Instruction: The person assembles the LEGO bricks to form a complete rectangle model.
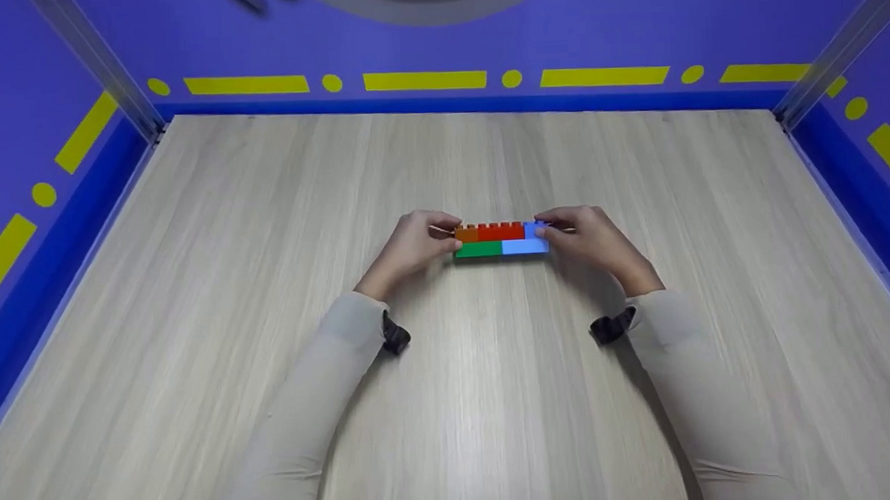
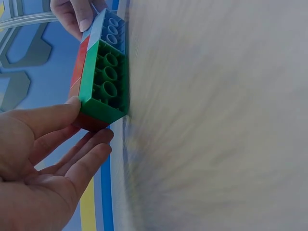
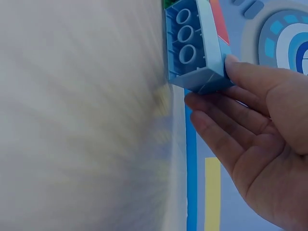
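Both hands hold one two-layer row of toy building bricks between them. In the head view its lower layer is a green brick (image 1: 479, 249) and a light blue brick (image 1: 520, 247); above them sit an orange brick (image 1: 467, 235), a red brick (image 1: 501, 232) and a blue brick (image 1: 530, 230). The left hand (image 1: 418, 244) pinches the orange and green end, thumb on the near side. At the opposite end, the right hand (image 1: 587, 236) grips the blue bricks. Hollow undersides with round tubes show in both wrist views, on the green brick (image 2: 91, 79) and the light blue brick (image 3: 208, 45).
Under the hands spreads a wood-grain table (image 1: 451, 400). Blue panels with yellow dashes and dots (image 1: 422, 80) stand along its back and sides, with metal posts at the far corners. Dark straps with small devices (image 1: 395, 335) sit at both wrists.
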Tool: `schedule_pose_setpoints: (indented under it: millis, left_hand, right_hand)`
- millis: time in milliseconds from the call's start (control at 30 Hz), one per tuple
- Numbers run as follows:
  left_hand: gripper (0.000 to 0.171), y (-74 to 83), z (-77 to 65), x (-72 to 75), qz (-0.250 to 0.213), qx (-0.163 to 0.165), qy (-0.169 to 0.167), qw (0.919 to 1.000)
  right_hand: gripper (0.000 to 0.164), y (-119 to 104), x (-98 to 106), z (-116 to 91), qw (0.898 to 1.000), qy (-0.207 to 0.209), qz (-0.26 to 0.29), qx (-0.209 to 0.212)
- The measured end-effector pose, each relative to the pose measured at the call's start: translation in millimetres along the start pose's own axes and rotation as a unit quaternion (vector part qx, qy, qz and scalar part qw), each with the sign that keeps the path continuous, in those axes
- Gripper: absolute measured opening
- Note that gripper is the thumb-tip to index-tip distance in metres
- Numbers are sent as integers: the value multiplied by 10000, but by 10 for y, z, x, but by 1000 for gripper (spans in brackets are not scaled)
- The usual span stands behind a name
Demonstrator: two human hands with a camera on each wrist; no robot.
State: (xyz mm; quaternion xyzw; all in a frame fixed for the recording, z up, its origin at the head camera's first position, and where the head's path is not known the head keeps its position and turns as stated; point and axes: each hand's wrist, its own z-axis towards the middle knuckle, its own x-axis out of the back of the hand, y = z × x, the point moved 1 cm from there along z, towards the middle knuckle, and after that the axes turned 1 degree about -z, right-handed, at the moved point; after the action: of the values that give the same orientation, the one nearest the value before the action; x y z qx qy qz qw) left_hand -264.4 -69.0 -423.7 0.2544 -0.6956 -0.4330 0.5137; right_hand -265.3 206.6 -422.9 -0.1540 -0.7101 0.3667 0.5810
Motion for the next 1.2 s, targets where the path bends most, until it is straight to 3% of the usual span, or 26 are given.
schedule_pose_setpoints:
  millis: [567, 1200]
  left_hand:
    - [37, 34, 77, -22, 413, -37, 124, 9991]
    - [40, 17, 80, 13, 633, 175, -71, 9978]
  right_hand:
    - [40, -8, -19, 48, 9993, 122, -194, -307]
    - [39, -25, -23, 102, 9988, 21, -67, -474]
